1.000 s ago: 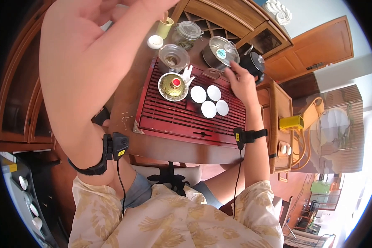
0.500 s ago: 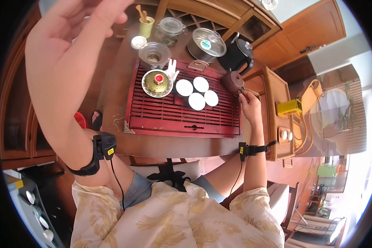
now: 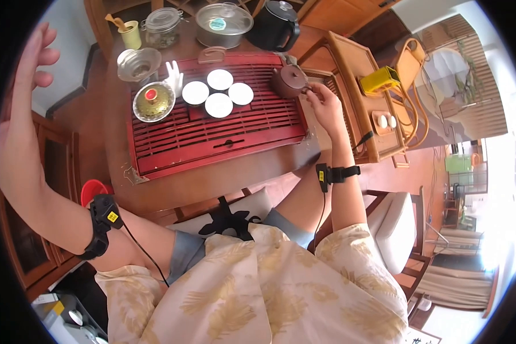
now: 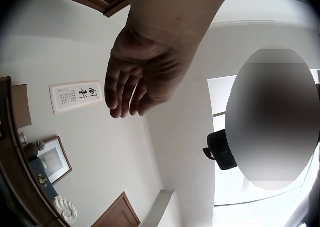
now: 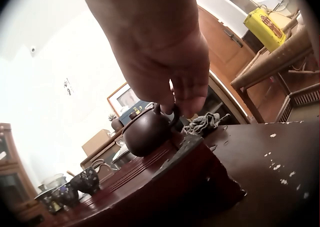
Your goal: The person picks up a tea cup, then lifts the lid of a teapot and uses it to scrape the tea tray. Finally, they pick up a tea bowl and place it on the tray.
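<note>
My right hand (image 3: pixel 327 109) is at the handle of a dark brown teapot (image 3: pixel 289 81), thumb and fingers pinching it. The teapot sits at the right end of a red slatted tea tray (image 3: pixel 212 146); in the right wrist view, the teapot (image 5: pixel 147 133) stands upright near the tray's corner, its handle partly covered by the fingers. My left hand (image 3: pixel 28 74) is raised at the far left, away from the table, holding nothing; the left wrist view shows its fingers (image 4: pixel 114 94) loosely bent. Several small cups (image 3: pixel 218 105) with white insides stand mid-tray, beside a gold-lidded bowl (image 3: pixel 155 103) with a red knob.
A white hand-shaped ornament (image 3: pixel 174 79) and a clear glass vessel (image 3: pixel 139 66) are near the lidded bowl. Behind the tray stand a glass jar (image 3: pixel 162 28), a lidded steel pot (image 3: pixel 223 28) and a black kettle (image 3: pixel 273 28). A wooden cart (image 3: pixel 350 74) is at the right.
My right hand has come from near the steel pot to the teapot's handle. The left arm has swung outward to the left. The head view has shifted, moving the table leftward and up.
</note>
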The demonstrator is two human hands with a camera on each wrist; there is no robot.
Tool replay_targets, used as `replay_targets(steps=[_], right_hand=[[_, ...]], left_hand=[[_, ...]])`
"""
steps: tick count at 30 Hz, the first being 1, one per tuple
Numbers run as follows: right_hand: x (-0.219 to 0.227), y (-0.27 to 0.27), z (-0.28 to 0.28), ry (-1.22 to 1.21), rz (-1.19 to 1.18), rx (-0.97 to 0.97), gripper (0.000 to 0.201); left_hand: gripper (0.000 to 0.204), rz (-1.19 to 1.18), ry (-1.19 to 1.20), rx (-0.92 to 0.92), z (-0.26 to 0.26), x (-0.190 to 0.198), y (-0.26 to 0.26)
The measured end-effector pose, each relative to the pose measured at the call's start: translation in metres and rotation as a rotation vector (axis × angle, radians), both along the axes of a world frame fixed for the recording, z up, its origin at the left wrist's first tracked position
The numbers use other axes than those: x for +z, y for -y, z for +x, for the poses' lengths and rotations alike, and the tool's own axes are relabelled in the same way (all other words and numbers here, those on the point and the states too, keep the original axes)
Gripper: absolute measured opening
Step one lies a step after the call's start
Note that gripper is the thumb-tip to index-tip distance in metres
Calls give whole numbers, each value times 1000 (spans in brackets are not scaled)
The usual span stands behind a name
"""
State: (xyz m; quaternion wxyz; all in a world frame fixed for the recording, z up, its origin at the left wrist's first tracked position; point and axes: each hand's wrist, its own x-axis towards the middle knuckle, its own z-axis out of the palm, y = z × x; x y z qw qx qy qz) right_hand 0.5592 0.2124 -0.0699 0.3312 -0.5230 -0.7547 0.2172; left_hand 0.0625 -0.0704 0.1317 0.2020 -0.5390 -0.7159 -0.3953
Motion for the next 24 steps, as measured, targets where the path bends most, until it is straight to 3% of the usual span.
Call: replay_targets(steps=[2,6,7,11,19,22,24], right_hand=[[-7,1,2,-109,-4,-35,27],[0,26,1,-380,-290,-182,41],[2,33,-2,-414,-340,-140,57],[8,45,-22,-510,-481,-20,80],[-7,6,-42,-711,-598,53,88],[2,1,-53,-852,-612,127,88],[12,5,-58,-960,-635,121,88]], left_hand=[[42,7,-62,-32,-3,2,-1],[38,36,-59,-69,2,3,-2],[37,54,-53,-90,3,3,-2],[36,47,-22,-145,3,3,-3],[33,77,51,-240,2,0,-5],[25,174,283,-345,15,-1,-11],[26,199,332,-323,24,0,-11]])
